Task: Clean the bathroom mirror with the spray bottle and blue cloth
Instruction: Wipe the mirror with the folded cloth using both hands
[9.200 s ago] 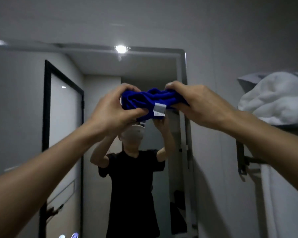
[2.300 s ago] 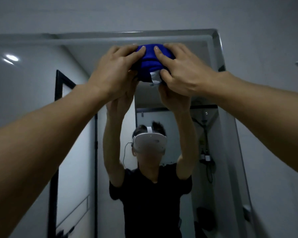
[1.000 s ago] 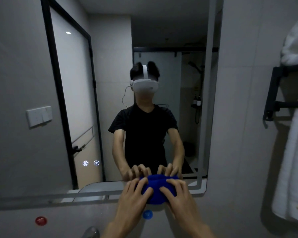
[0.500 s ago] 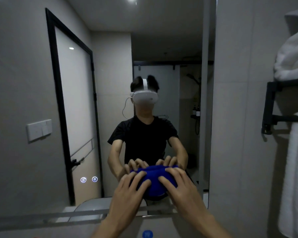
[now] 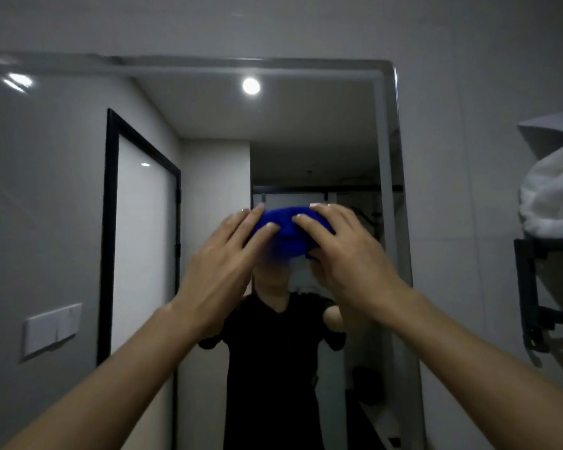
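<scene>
Both hands press a bunched blue cloth flat against the bathroom mirror, the left hand and right hand each with fingers nearly straight, laid over the cloth's sides. Farther right, a black wall rack holds folded white towels on its top shelf.

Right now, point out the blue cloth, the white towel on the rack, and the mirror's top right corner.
blue cloth [image 5: 285,227]: head view, on the bunched middle between both hands.
white towel [image 5: 553,193]: head view, on its folded front.
mirror [image 5: 391,64]: head view, on the rounded top right corner of its rim.
</scene>
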{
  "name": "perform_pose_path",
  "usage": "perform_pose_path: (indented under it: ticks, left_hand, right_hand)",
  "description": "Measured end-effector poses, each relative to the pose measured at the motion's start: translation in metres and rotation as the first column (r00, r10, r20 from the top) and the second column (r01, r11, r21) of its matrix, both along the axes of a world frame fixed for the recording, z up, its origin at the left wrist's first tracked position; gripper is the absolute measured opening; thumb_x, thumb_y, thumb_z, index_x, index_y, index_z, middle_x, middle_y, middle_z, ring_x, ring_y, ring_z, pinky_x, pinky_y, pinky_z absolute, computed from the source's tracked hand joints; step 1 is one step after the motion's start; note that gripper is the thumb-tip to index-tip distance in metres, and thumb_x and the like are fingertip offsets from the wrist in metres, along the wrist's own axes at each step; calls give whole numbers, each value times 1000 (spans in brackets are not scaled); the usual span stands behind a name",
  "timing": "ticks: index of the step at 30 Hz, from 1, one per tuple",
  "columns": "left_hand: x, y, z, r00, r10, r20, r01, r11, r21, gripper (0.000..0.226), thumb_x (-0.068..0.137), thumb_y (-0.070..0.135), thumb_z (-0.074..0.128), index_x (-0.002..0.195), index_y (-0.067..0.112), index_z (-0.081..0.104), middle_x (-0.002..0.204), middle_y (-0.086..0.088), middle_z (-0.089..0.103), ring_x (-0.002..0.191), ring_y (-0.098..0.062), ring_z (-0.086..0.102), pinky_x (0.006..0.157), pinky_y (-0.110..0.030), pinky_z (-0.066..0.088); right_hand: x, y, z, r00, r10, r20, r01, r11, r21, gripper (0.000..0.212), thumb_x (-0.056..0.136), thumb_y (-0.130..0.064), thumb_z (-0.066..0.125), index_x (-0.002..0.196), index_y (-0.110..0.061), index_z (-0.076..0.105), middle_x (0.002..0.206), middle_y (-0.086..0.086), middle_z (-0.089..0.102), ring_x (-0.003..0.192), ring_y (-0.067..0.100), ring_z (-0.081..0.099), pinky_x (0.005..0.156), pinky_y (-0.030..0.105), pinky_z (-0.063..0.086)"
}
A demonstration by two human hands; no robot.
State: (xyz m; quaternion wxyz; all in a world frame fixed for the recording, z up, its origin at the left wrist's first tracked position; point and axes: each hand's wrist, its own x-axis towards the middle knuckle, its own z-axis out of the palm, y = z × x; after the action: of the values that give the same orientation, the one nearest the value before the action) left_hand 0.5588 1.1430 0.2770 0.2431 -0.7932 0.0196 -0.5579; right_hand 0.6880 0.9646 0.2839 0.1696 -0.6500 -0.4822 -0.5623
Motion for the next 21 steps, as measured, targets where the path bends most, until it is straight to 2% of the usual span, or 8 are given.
perform_pose_path:
  ticks: [3, 7, 11, 14, 18, 21]
  left_hand:
    - [6, -5, 48, 998, -4, 68, 4, 1000, 12, 57, 89, 5, 71, 142, 4, 51, 153, -23, 43, 136, -43, 46, 103, -51, 48]
    - [16, -9, 111, 991, -5, 131, 6, 1000, -3, 61, 94, 11, 63, 150, 13, 39, 161, -19, 31, 146, -40, 32, 110, -51, 38]
    - [23, -11, 161, 987, -2, 159, 2, 1000, -1, 55, 95, 16, 62, 145, 17, 40, 158, -16, 34, 142, -36, 37, 105, -52, 41]
    - [30, -11, 191, 984, -5, 175, 2, 1000, 16, 53, 96, 16, 60, 144, 15, 39, 155, -15, 37, 136, -36, 42, 99, -49, 42]
    - [33, -14, 226, 981, -37, 188, 27, 998, 53, 52, 93, 12, 61, 140, 13, 40, 140, -14, 48, 121, -34, 50, 87, -42, 42]
    - [33, -13, 247, 981, -51, 187, 43, 998, 51, 52, 93, 10, 62, 140, 13, 41, 138, -13, 51, 120, -33, 51, 85, -38, 39]
  right_hand:
    - [4, 3, 52, 1000, -2, 12, 2, 999, 50, 68, 86, -13, 67, 148, -18, 38, 151, 12, 35, 141, 29, 30, 108, 45, 42]
    - [5, 6, 115, 1000, 18, 24, -20, 992, 121, 62, 90, -11, 61, 148, -21, 39, 151, 11, 38, 139, 29, 33, 108, 44, 38]
    - [7, 5, 162, 999, -10, 38, 4, 990, 143, 59, 93, -10, 57, 148, -24, 40, 147, 9, 44, 132, 31, 41, 107, 43, 36]
    - [7, 6, 190, 999, -26, 42, 19, 988, 151, 58, 94, -9, 55, 149, -24, 39, 144, 12, 45, 127, 34, 45, 106, 43, 39]
    - [4, 6, 218, 993, -97, 68, 83, 980, 183, 55, 93, -8, 56, 144, -24, 44, 127, 13, 53, 113, 36, 52, 96, 48, 46]
    - [0, 8, 237, 990, -129, 51, 117, 974, 194, 50, 92, -6, 54, 139, -22, 49, 119, 13, 55, 107, 37, 53, 93, 50, 47]
